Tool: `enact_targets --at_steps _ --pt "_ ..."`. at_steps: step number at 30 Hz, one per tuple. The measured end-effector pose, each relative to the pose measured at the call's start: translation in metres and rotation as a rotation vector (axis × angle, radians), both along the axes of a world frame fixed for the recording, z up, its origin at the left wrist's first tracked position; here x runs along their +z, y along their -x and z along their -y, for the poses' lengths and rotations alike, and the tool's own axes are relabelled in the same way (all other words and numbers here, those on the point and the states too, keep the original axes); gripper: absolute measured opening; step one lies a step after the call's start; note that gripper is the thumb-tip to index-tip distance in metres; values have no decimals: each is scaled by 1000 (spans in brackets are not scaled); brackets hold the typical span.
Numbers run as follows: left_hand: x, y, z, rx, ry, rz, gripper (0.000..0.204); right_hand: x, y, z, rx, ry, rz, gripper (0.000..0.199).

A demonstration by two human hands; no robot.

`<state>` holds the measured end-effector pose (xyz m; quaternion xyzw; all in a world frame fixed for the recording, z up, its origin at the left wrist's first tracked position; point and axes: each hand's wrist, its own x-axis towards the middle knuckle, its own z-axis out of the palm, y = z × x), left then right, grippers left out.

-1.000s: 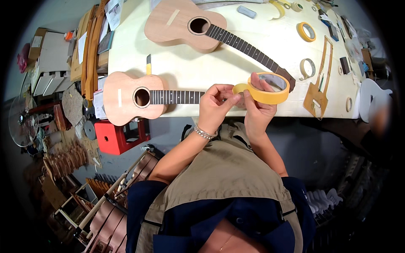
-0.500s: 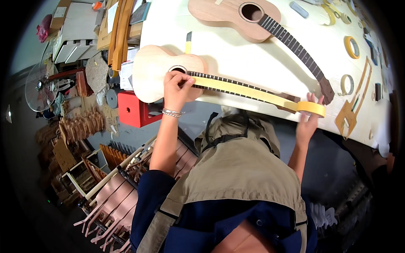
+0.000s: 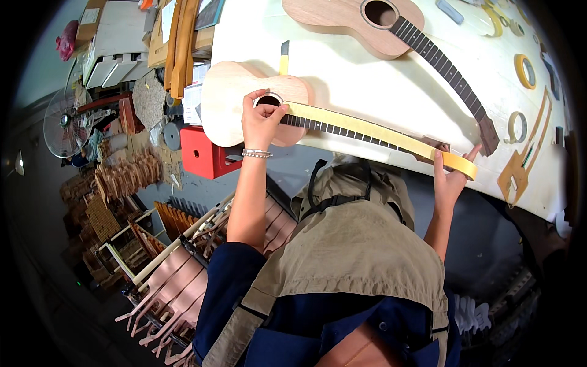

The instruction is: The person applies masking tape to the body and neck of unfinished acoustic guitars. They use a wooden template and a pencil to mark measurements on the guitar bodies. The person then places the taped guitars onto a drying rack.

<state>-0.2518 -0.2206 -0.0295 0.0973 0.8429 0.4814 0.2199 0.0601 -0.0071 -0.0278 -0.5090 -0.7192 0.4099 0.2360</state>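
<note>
A pale unfinished ukulele (image 3: 227, 101) lies along the table's near edge, its dark fretboard (image 3: 350, 132) pointing right. A strip of yellow masking tape (image 3: 361, 126) stretches along the far side of that fretboard, leaving the near frets bare. Beside the sound hole, my left hand (image 3: 259, 125) is closed, thumb and finger pinching the strip's end. Past the headstock, my right hand (image 3: 448, 183) grips the yellow tape roll (image 3: 463, 165), from which the strip runs. The headstock is partly hidden under the tape.
A second, browner ukulele (image 3: 361, 27) lies farther back on the white table (image 3: 257, 37). Right of it are tape rolls (image 3: 516, 127) and a wooden jig (image 3: 513, 180). A yellow-handled brush-like tool (image 3: 284, 58) lies behind the pale body. A red stool (image 3: 205, 153) stands at left.
The tape strip has shifted from the fretboard's middle toward its far edge, baring the near frets. My right hand has turned the roll, and the whole view has shifted slightly.
</note>
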Motion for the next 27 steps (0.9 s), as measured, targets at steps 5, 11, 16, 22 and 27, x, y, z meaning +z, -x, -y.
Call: enact_targets --at_steps 5,11,16,22,27 --pt "13 -5 -8 -5 295 -295 61 -7 -4 1 -7 12 -2 92" --pt "-11 -36 12 -614 521 -902 63 -9 -1 4 -78 76 -25 91" --pt "-10 -48 -1 -632 749 -928 72 -17 -1 5 -139 -58 148 97" --pt "3 -123 -49 -790 741 -586 87 -31 2 9 -95 -189 241 85" --pt "3 -156 -118 -1107 360 -579 76 -64 10 19 -87 -230 54 62"
